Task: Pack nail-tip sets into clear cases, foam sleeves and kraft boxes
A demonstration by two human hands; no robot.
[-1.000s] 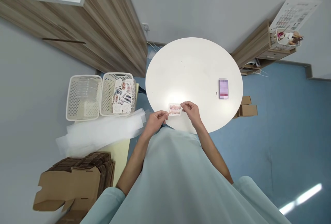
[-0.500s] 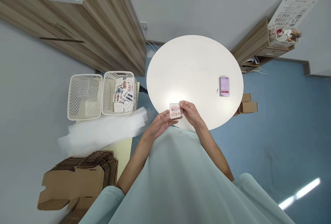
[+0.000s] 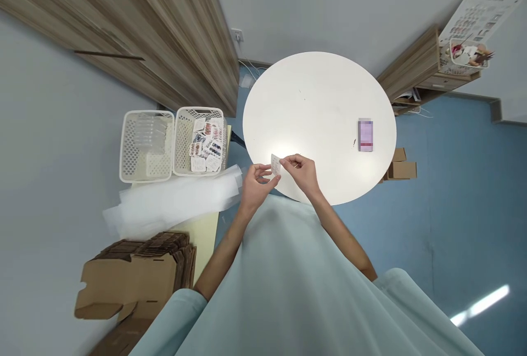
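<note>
A small white pack of press-on nails (image 3: 275, 165) is held up over the near edge of the round white table (image 3: 321, 87). Its printed side faces me at a slant, too small to read, and the nails are hidden on the other side. My right hand (image 3: 303, 174) pinches the pack's right edge between thumb and fingers. From the left, my left hand (image 3: 256, 188) grips it, with the thumb at the bottom edge and the fingers curled by the left edge.
Left of the table, a white basket (image 3: 178, 145) holds several nail packs, beside another basket (image 3: 123, 147) with clear plastic trays. White translucent sheets (image 3: 177, 199) and folded cardboard boxes (image 3: 132, 276) lie nearer me. A purple box (image 3: 365, 135) sits on the table's right.
The pack has been turned over, from its pink nails facing me to its printed side. My left hand has shifted from beneath it to its left and lower edges. The view has moved slightly left.
</note>
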